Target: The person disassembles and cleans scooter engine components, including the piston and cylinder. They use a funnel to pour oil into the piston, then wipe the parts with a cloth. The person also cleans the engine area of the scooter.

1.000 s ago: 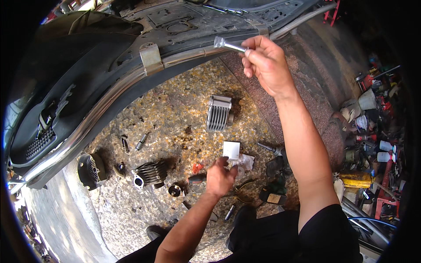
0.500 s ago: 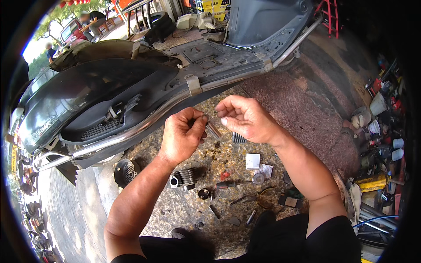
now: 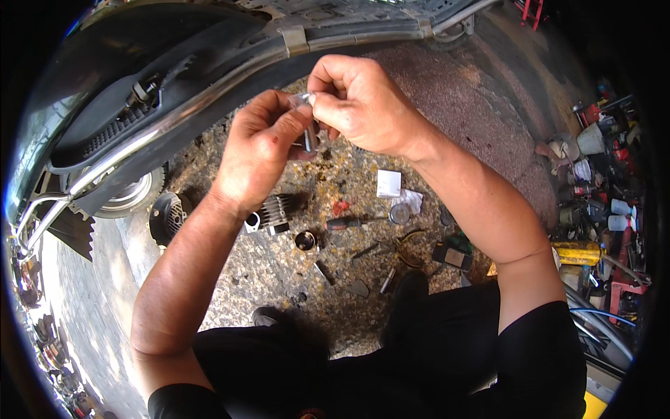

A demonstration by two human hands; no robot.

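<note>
Both my hands are raised together in front of me, under the edge of a dark scooter body (image 3: 160, 77). My left hand (image 3: 262, 146) pinches a short metal socket piece (image 3: 311, 136), which hangs below its fingertips. My right hand (image 3: 359, 105) is closed on the top of a small shiny metal tool (image 3: 304, 100) that meets the socket. Their fingertips touch around the part. On the ground below lie a finned engine cylinder (image 3: 273, 209), a small round piston part (image 3: 305, 241) and a red-handled screwdriver (image 3: 345, 223).
A chrome rail (image 3: 105, 164) runs along the scooter's side, with a wheel (image 3: 129, 199) and a round black fan cover (image 3: 166, 218) beneath. Small boxes, pliers and loose parts lie on the oily gravel floor (image 3: 279, 279). Bottles, cans and tools crowd the right side (image 3: 600, 202).
A second ago my right hand held the tool high alone while my left reached to the ground. The left hand rose and joined it; both now hold the tool and socket together.
</note>
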